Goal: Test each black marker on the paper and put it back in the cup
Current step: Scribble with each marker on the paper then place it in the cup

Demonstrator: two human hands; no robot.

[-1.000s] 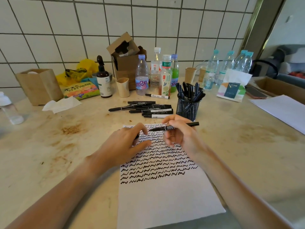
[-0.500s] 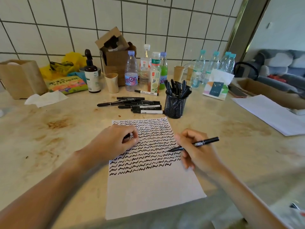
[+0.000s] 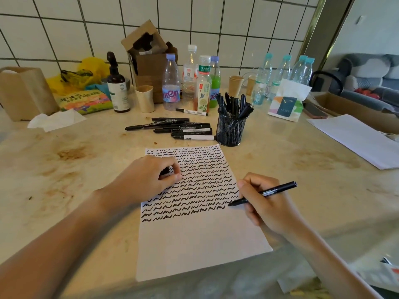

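Note:
A white sheet of paper (image 3: 194, 244) lies on the counter, its upper half filled with rows of black squiggles. My right hand (image 3: 265, 203) grips an uncapped black marker (image 3: 278, 190), its tip touching the paper at the right end of a lower row. My left hand (image 3: 144, 180) rests on the paper's left edge and pinches a small black cap (image 3: 165, 171). Behind the paper stands a black mesh cup (image 3: 230, 130) full of markers. Several loose black markers (image 3: 181, 128) lie left of the cup.
Bottles (image 3: 203, 83), paper cups (image 3: 145, 99), a brown spray bottle (image 3: 117, 87), a cardboard box (image 3: 149, 57) and a tissue pack (image 3: 286, 104) line the tiled wall. A crumpled tissue (image 3: 56, 119) lies at the left. Another white sheet (image 3: 356, 137) lies at the right.
My right hand brought the marker from in front of the cup down to the paper's right edge, tip now touching. The left hand stayed on the paper holding the cap.

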